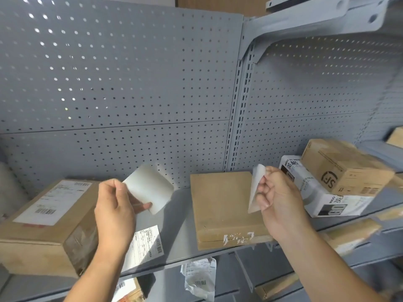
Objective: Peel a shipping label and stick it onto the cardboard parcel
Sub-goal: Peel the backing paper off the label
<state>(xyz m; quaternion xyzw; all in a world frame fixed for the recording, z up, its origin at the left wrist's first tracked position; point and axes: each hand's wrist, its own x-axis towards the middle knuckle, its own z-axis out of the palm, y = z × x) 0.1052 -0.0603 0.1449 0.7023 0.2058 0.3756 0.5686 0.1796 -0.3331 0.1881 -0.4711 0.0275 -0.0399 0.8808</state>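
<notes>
A flat brown cardboard parcel (224, 205) lies on the grey shelf (178, 232), its top bare apart from torn white scraps on the front edge. My left hand (115, 212) pinches a blank white sheet (150, 188) above the shelf, left of the parcel. My right hand (281, 201) pinches a second curled white sheet (256, 188) over the parcel's right edge. Which of the two sheets is the label and which the backing I cannot tell.
A larger labelled box (50, 219) stands at the left. A printed label sheet (146, 245) lies on the shelf below my left wrist. A white carton (322, 192) and a brown box (344, 168) sit at the right. Behind is perforated grey panel; more parcels rest on lower shelves.
</notes>
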